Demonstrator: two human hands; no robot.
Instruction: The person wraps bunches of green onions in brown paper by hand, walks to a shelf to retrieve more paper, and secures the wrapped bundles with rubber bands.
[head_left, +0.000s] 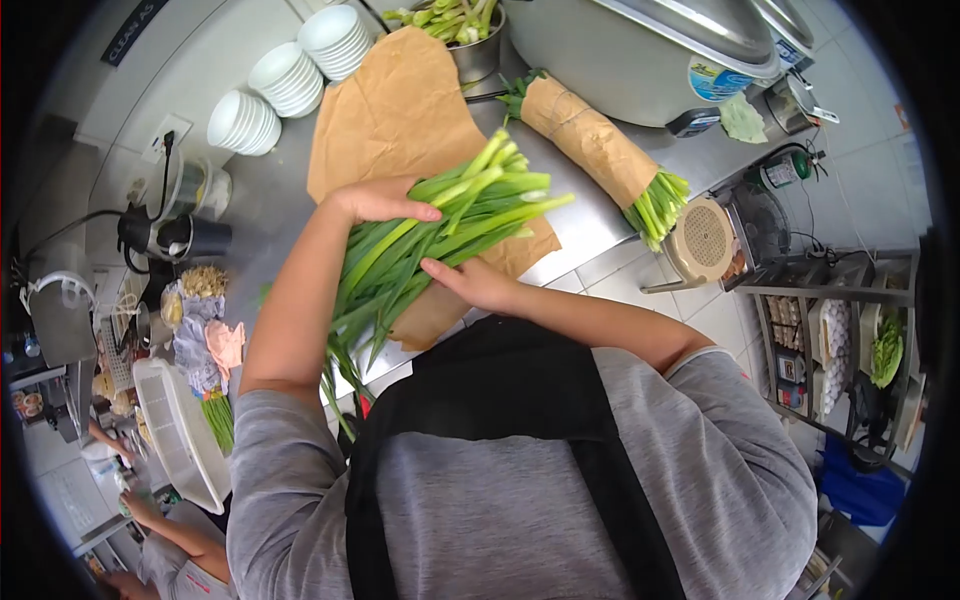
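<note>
A loose bundle of long green stalks (400, 250) lies slanting over a sheet of brown paper (390, 105) on the steel counter. My left hand (388, 200) rests across the top of the bundle, its thumb over the stalks and its other fingers hidden. From the near side my right hand (475, 283) holds the stalks, thumb on top and fingers out of sight beneath them. The pale cut ends point to the upper right, while the dark leaves hang over the counter edge. To the right lies a second bundle (590, 138), wrapped in brown paper and tied.
Stacked white bowls (285, 80) stand at the back left, beside a metal pot of greens (475, 50). A large grey cooker (630, 60) is at the back. A stool (702, 240) stands right of the counter. At lower left are a white basket (180, 435) and another person (180, 540).
</note>
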